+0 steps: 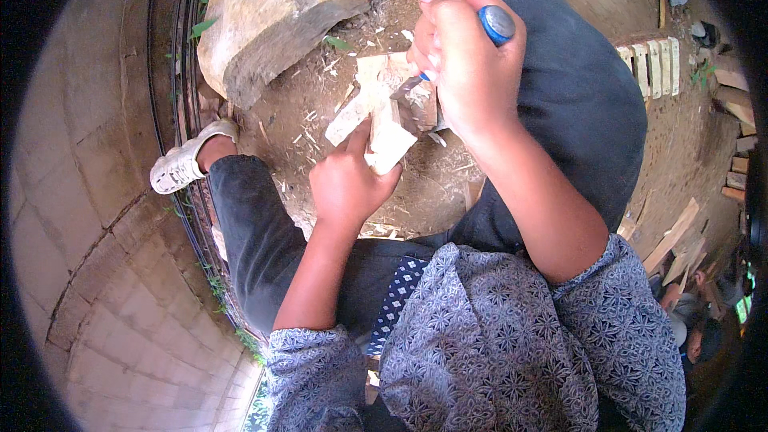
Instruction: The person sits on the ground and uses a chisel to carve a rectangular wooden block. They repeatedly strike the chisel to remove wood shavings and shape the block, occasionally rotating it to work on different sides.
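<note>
Pale carved pieces of wood (387, 130) lie over one another on the ground between my legs, with cut faces and splintered edges. My left hand (350, 182) grips the near part of the wood, thumb along one side and fingers reaching over or behind it. My right hand (474, 60) is closed in a fist around a blue-handled chisel (497, 24). Its round grey metal cap sticks out above the fist. The blade is hidden by the hand, so I cannot tell whether it touches the wood.
A large rough block (276, 16) stands beyond the wood on the left. Shavings are scattered over the dirt. A curved wall (88, 216) runs along the left. A slatted wooden piece (652, 68) and split boards (670, 236) lie on the right, with another person's hand (694, 344) at the lower right.
</note>
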{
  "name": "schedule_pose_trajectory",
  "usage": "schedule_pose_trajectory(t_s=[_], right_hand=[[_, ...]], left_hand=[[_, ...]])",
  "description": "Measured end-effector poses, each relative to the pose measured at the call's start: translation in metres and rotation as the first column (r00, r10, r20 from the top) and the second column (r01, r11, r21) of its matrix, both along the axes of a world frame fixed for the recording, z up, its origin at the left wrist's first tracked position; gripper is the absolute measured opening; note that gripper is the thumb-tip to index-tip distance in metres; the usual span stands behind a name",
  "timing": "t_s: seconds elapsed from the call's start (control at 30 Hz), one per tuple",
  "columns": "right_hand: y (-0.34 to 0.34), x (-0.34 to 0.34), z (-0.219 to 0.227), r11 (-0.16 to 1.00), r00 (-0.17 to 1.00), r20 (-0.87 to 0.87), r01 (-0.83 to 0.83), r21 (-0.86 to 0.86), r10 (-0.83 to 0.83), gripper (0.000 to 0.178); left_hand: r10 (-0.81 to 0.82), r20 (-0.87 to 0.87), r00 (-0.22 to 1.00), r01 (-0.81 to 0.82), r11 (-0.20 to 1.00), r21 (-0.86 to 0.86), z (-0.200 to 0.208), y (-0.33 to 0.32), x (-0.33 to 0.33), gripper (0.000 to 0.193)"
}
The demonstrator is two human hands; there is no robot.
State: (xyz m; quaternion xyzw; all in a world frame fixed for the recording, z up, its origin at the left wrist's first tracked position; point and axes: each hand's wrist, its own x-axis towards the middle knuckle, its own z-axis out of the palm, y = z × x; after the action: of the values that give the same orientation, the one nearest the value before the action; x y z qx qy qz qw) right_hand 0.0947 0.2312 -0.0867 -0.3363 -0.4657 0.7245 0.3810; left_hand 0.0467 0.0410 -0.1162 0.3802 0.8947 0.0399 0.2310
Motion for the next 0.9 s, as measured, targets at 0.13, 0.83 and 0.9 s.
schedule_pose_trajectory(t_s=[0.13, 0.83, 0.9], right_hand=[[-0.004, -0.002, 0.001, 0.999, 1.000, 0.000, -0.028, 0.040, 0.028, 0.035], [0.000, 0.008, -0.001, 0.989, 0.971, -0.220, -0.113, -0.096, 0.090, 0.035], [-0.002, 0.006, 0.000, 0.986, 0.966, -0.228, -0.144, -0.081, 0.123, 0.036]], left_hand=[[0.003, 0.005, 1.000, -0.003, 1.000, -0.011, 0.003, 0.001, 0.001, 0.066], [-0.018, -0.037, 0.999, 0.017, 1.000, -0.010, 0.000, -0.004, 0.004, 0.068], [-0.009, -0.037, 0.999, 0.009, 1.000, 0.021, -0.003, -0.006, 0.004, 0.069]])
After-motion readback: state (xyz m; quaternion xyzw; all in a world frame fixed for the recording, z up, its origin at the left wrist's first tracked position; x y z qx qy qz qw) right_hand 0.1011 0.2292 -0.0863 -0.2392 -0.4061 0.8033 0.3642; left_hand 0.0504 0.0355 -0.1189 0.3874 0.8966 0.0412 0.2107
